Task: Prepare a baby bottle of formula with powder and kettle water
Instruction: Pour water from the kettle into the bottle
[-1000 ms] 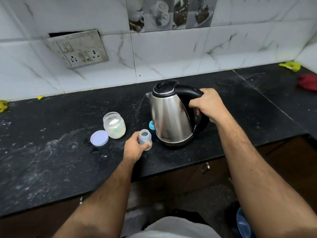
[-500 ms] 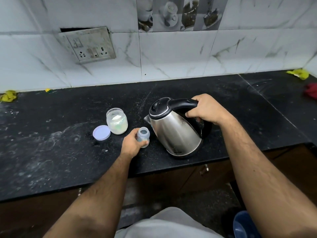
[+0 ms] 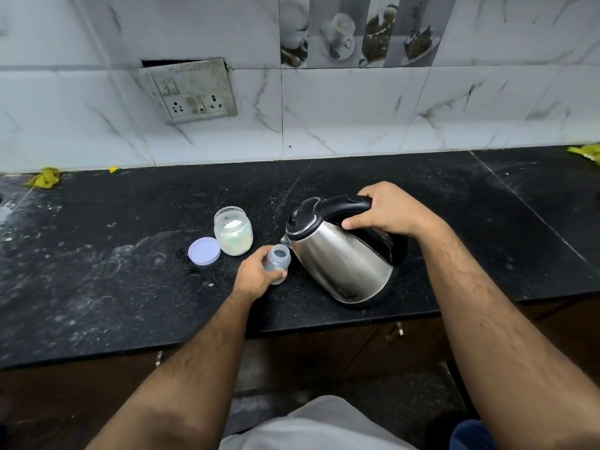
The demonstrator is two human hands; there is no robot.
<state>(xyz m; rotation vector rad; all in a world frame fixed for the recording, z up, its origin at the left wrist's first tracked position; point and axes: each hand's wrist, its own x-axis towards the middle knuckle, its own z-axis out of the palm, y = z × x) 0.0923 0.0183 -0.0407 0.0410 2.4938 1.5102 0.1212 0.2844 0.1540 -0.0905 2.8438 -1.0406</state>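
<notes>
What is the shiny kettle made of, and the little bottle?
The kettle looks like brushed steel: its silvery body reflects light, and its lid and handle look like glossy black plastic. The little bottle seems to be clear, slightly bluish plastic, since you can see through it; it could be glass.

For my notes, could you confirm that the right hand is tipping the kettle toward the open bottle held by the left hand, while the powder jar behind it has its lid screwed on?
Not quite: in the head view the powder jar is open, and its lid lies on the counter beside it. The rest holds.
</notes>
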